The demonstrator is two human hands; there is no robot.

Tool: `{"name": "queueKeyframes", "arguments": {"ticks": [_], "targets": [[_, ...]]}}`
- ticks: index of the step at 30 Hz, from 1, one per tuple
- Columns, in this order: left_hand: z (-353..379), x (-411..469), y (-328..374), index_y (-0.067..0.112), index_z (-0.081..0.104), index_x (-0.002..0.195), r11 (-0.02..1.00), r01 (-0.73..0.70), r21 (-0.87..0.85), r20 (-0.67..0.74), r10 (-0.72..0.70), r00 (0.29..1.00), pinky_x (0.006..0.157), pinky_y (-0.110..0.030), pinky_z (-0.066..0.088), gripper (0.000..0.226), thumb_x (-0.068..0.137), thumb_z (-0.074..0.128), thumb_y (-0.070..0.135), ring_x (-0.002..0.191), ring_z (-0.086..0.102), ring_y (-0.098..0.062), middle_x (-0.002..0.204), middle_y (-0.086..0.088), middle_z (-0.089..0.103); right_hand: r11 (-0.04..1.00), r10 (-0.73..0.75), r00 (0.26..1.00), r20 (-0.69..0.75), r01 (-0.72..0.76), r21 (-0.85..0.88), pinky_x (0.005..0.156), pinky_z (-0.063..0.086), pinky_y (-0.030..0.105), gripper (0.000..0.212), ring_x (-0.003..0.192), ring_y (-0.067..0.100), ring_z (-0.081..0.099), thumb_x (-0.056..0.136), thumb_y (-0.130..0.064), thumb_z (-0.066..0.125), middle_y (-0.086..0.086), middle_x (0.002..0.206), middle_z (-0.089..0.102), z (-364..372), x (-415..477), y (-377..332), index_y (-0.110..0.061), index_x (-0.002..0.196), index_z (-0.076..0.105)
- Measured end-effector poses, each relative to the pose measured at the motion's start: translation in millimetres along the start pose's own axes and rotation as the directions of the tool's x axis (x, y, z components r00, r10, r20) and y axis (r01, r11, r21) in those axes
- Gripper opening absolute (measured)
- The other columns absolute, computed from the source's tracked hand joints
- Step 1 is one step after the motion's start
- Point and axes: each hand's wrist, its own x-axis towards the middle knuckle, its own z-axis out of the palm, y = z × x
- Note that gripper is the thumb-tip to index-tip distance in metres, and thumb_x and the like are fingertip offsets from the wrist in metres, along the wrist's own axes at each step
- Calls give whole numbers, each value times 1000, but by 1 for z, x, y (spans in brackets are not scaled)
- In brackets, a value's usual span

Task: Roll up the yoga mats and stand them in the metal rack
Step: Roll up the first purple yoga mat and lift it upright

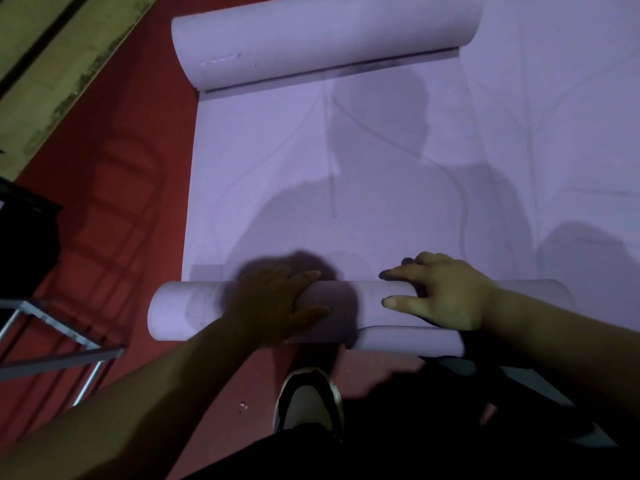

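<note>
Metal rack (52, 341): far left on the red floor (114, 202), near the roll's end.
Left hand (277, 303): flat, fingers together, pressing the rolled near end (194, 310).
Yoga mat (329, 174): lilac, flat ahead, far end curled (322, 39).
Right hand (443, 292): fingers spread over the roll.
Shoe (308, 400): just behind the roll.
Second mat (571, 116): alongside, right.

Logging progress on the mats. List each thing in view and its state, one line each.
near roll: partly rolled, lying on the floor, both hands pressed on it
flat mat: still unrolled ahead of the near roll
far roll: curled up at the mat's far end, lying down
left hand: flat, palm down on the near roll
right hand: fingers spread on the near roll
metal rack: holds no mats where visible, mostly out of frame
</note>
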Motion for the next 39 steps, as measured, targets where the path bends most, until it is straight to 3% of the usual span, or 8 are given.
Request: {"name": "queueKeyframes", "arguments": {"ticks": [5, 8, 13, 17, 20, 28, 34, 39], "targets": [[-19, 10, 0, 48, 34, 154, 997, -6, -83, 111, 15, 994, 113, -39, 31, 95, 74, 11, 95, 139, 46, -25, 150, -1, 52, 976, -129, 940, -316, 64, -208, 90, 48, 43, 71, 107, 27, 58, 87, -85, 32, -6, 119, 58, 29, -18, -6, -47, 144, 50], [-32, 16, 1, 46, 36, 154, 995, -37, -93, 143, 50, 988, 112, -37, 31, 78, 87, 28, 86, 141, 43, -22, 153, 4, 50, 952, -195, 894, -403, 75, -296, 89, 47, 48, 75, 110, 32, 58, 88, -81, 40, 3, 126, 61, 45, -23, -9, -35, 147, 51], [-32, 15, 2, 48, 30, 156, 997, -16, -81, 190, 31, 981, 113, -39, 30, 75, 90, 27, 85, 142, 42, -23, 156, 6, 45, 937, -187, 901, -392, 43, -347, 89, 46, 48, 79, 109, 32, 58, 87, -85, 36, 4, 128, 61, 46, -20, -9, -38, 149, 48], [-20, -4, 7, 36, 45, 151, 1000, 12, 23, -162, -8, 987, 90, -45, 45, 85, 89, 18, 86, 111, 58, -32, 125, -5, 61, 949, -128, 942, -310, 25, -316, 88, 46, 46, 81, 108, 30, 58, 84, -90, 29, -1, 126, 61, 33, -12, -8, -45, 149, 44], [2, -22, 18, 28, 51, 149, 998, 1, 65, -288, 18, 958, 97, -51, 42, 79, 92, 34, 79, 117, 56, -38, 131, -12, 60, 962, -84, 972, -219, 21, -272, 95, 42, 43, 86, 116, 26, 53, 80, -94, 22, -6, 132, 55, 17, -3, -7, -50, 153, 33], [3, -11, 13, 33, 54, 145, 997, 13, 71, -259, 6, 966, 93, -47, 41, 76, 88, 39, 80, 112, 57, -34, 129, -6, 62, 962, -89, 981, -171, 40, -270, 99, 41, 41, 86, 122, 21, 50, 79, -94, 15, -11, 136, 52, 7, 3, -8, -53, 155, 23], [-5, 3, 3, 38, 50, 147, 999, -1, 47, -224, 12, 974, 92, -44, 43, 77, 87, 32, 83, 111, 58, -30, 127, -1, 63, 946, -212, 926, -313, 113, -304, 87, 48, 45, 73, 106, 30, 59, 90, -80, 36, 1, 124, 60, 9, 2, -8, -40, 151, 45], [-23, 23, -5, 45, 36, 152, 999, -5, 38, -99, 9, 995, 92, -40, 42, 85, 82, 15, 88, 114, 57, -28, 128, 3, 61, 892, -306, 882, -360, 132, -433, 94, 45, 50, 76, 118, 39, 56, 91, -76, 46, 16, 139, 56, 25, -2, -10, -35, 155, 42]]}}
